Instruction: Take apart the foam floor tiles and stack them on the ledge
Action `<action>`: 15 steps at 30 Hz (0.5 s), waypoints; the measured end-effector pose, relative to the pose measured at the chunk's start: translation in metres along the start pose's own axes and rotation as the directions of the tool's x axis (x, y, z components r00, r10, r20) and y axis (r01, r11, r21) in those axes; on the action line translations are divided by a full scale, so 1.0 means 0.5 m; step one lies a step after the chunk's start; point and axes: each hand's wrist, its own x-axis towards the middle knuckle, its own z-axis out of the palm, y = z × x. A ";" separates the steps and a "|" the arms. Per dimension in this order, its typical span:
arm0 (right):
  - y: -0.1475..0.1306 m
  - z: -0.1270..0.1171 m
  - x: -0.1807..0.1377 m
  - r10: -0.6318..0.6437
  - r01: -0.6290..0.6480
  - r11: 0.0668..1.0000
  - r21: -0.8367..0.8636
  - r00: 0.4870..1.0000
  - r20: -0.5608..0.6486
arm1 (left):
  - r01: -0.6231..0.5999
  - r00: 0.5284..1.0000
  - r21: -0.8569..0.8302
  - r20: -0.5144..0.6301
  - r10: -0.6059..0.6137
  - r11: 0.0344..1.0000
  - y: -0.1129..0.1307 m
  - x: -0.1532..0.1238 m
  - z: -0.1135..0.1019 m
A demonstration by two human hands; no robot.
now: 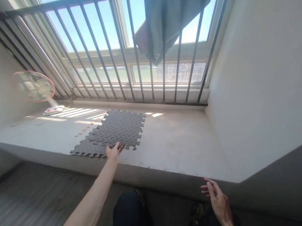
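A grey foam mat (pixel 117 130) of interlocking puzzle tiles lies on a wide pale window ledge (pixel 176 143). My left hand (pixel 114 151) reaches out with the arm stretched and rests on the mat's near edge, fingers on the foam; whether it grips the edge I cannot tell. My right hand (pixel 218 198) hangs low by the front edge of the ledge, fingers loosely spread and holding nothing.
A small white fan (pixel 35 87) with a pink rim stands at the ledge's far left. Black window bars (pixel 121 54) run behind the ledge, with a grey cloth (pixel 172 18) draped over them. A wall (pixel 267 76) closes the right side. My legs are below.
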 end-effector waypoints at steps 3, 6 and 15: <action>0.003 0.002 0.002 -0.001 0.001 1.000 -0.030 1.000 0.005 | 0.023 0.993 0.044 -0.117 -0.017 0.999 0.066 0.092 -0.074; 0.010 0.002 0.005 -0.009 0.009 0.998 -0.064 1.000 0.008 | 0.046 0.982 0.076 -0.185 -0.032 0.996 0.109 0.150 -0.136; 0.017 0.000 0.012 0.058 -0.057 0.989 -0.134 0.998 0.002 | 0.093 0.967 0.218 -0.251 -0.036 0.971 0.132 0.241 -0.224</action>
